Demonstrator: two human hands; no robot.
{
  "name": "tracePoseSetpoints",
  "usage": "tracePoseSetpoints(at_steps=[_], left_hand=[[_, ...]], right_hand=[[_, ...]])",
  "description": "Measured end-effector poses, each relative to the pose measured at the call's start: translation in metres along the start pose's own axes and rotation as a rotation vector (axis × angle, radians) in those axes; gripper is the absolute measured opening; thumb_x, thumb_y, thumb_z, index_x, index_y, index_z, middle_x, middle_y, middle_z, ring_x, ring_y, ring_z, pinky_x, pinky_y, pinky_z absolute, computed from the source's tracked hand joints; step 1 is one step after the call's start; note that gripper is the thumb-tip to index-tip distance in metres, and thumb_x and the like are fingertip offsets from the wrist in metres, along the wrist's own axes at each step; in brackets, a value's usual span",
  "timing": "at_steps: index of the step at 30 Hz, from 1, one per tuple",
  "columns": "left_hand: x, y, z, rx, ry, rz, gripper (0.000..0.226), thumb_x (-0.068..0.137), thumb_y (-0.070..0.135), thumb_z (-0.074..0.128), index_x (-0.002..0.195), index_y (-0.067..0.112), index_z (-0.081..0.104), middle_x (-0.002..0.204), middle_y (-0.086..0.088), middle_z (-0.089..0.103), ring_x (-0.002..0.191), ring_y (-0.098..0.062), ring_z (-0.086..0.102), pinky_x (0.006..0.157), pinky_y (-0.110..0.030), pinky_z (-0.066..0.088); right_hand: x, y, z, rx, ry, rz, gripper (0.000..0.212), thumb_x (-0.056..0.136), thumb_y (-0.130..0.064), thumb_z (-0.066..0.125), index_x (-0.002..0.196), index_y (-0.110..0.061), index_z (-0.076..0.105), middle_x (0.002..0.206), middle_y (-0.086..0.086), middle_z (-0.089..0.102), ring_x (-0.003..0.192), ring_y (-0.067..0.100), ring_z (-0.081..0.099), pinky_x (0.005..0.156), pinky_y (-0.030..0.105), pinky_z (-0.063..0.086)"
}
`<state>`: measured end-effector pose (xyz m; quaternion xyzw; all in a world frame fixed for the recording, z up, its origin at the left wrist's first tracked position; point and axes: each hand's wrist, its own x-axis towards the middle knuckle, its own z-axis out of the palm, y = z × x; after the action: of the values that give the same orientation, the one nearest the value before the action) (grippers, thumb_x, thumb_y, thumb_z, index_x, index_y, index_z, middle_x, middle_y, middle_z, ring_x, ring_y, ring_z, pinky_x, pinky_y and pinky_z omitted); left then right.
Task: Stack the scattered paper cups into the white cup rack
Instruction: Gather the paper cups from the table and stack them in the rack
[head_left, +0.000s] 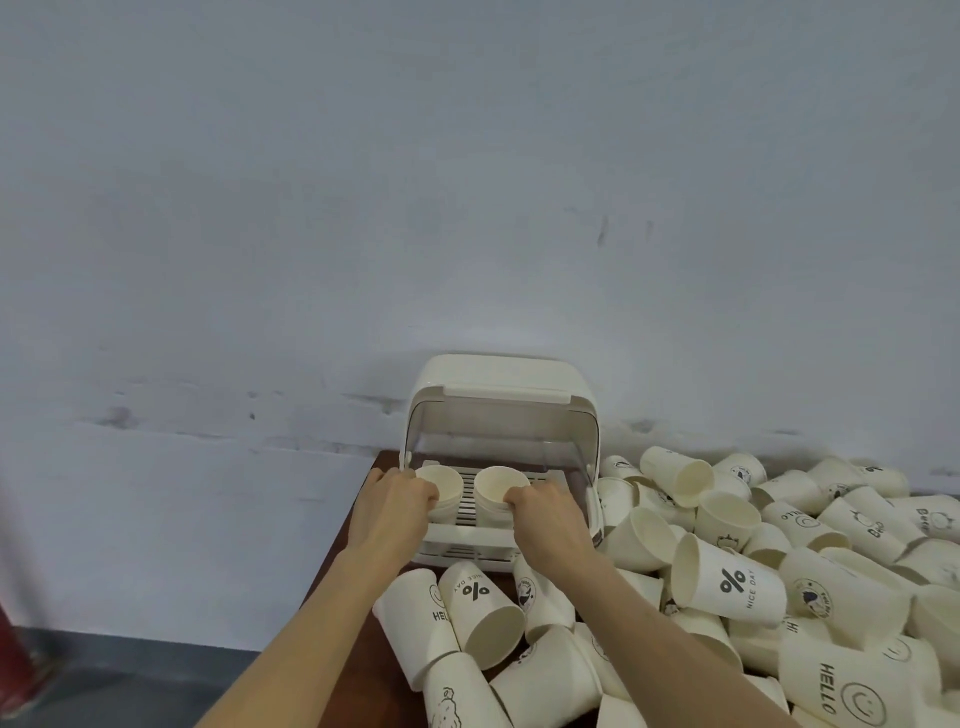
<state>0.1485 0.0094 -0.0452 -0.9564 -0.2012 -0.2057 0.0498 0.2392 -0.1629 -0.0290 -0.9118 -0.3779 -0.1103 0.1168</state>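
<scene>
Fingers of the left hand (397, 501) were curled round the left cup (441, 488), and those of the right hand (545, 512) gripped the near side of the right cup (498, 491). Nearest the camera, in front of the white cup rack (506, 410), loose paper cups (480, 618) lay on their sides on the dark brown table (382, 670); a far larger heap (779, 561) sprawled to the rack's right. Both held cups stood upright, mouths up, side by side on the rack's slatted upper shelf (550, 491), beneath its raised lid. Behind the rack rose a pale, scuffed wall (363, 182).
</scene>
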Motion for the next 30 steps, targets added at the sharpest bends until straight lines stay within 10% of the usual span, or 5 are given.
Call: tracePoseSetpoints(at_steps=[12,30], left_hand=[[-0.013,0.01,-0.01,-0.213,0.048,-0.038,0.044,0.092,0.02,0.05,0.136,0.025,0.046,0.122,0.002,0.062,0.108,-0.019,0.056,0.093,-0.032,0.037],[-0.043,0.065,-0.03,-0.352,-0.021,0.039,0.022,0.094,0.022,0.05,0.104,0.023,0.069,0.101,0.003,0.065,0.094,-0.016,0.058,0.091,-0.033,0.042]], right_hand=[[-0.016,-0.015,-0.013,-0.039,-0.022,-0.017,0.046,0.089,-0.006,0.049,0.134,-0.015,0.045,0.115,0.013,0.06,0.111,0.032,0.047,0.091,0.04,0.04],[-0.077,0.052,-0.087,-0.35,-0.082,-0.002,0.023,0.087,-0.003,0.045,0.104,-0.009,0.06,0.102,0.011,0.061,0.096,0.029,0.058,0.065,0.033,0.037]])
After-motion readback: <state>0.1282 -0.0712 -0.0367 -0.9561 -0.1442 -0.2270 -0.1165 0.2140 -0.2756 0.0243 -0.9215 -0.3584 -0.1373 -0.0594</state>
